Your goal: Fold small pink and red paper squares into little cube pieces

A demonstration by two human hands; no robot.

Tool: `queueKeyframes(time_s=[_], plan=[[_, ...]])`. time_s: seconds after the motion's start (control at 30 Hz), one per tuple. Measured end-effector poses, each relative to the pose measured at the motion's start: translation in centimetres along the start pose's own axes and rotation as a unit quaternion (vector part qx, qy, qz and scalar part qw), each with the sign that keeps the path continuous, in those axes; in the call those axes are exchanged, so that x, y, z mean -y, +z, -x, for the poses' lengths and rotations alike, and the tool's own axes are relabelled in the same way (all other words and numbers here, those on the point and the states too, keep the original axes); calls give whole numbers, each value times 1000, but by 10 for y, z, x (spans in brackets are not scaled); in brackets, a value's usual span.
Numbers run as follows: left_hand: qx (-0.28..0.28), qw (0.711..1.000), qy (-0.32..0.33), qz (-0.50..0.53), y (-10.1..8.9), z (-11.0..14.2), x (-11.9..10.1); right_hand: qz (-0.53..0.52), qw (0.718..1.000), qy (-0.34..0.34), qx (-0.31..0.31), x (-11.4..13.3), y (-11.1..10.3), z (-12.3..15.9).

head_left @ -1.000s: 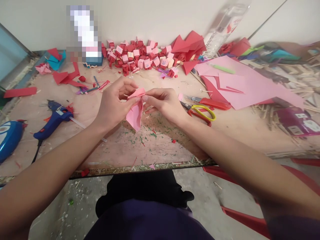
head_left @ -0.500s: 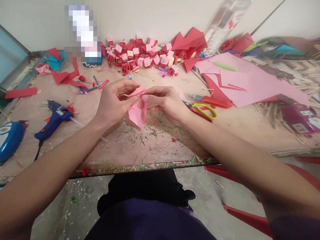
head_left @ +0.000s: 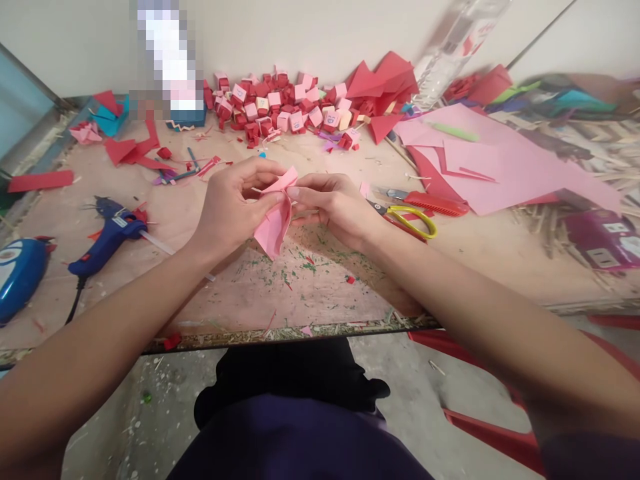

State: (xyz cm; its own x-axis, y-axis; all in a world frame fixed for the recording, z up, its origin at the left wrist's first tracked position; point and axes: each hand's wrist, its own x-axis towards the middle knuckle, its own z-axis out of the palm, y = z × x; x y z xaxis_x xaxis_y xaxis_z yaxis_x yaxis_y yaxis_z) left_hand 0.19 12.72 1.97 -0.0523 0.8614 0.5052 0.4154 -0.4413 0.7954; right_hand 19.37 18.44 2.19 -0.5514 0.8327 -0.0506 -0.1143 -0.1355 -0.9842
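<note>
A folded piece of pink paper (head_left: 275, 230) is held above the middle of the table, its creased lower part hanging down. My left hand (head_left: 235, 203) pinches it from the left, thumb on the near side. From the right, my right hand (head_left: 333, 203) grips the same paper, with thumb and fingertips meeting the left thumb at a fold. The fingertips behind the paper are partly hidden. Beside my right wrist lie yellow-and-red-handled scissors (head_left: 413, 222), partly covered by the forearm, and a red utility knife (head_left: 435, 203).
A blue glue gun (head_left: 107, 237) and a blue rounded object (head_left: 23, 273) lie at left. Behind the hands is a pile of small red and pink paper cubes (head_left: 280, 107). Pink sheets (head_left: 525, 160) and a clear bottle (head_left: 450, 57) are at right. Scraps litter the wooden table (head_left: 240, 307).
Both hands keep hold of the pink paper. Its hanging part has tilted slightly between frames, and its top fold stands a little higher. The camera view has shifted slightly.
</note>
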Motion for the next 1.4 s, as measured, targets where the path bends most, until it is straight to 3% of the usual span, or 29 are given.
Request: queueKeyframes(time_s=[0.13,0.3,0.6,1.03,1.4], plan=[[1,1000,2,7,-1,-3,3,11,1000,-11,-1,-2,0,-1],[-28,998,15,-60,-9,-5,-4,50,995,-74,-51,-3,3,0],[4,995,6,-103,-7,-3,-9,135,979,-145,-54,-7,6,2],[7,997,29,-74,-6,-7,3,149,978,-120,-80,1,14,9],[0,997,50,-65,-8,-5,-4,55,994,-70,-61,0,7,5]])
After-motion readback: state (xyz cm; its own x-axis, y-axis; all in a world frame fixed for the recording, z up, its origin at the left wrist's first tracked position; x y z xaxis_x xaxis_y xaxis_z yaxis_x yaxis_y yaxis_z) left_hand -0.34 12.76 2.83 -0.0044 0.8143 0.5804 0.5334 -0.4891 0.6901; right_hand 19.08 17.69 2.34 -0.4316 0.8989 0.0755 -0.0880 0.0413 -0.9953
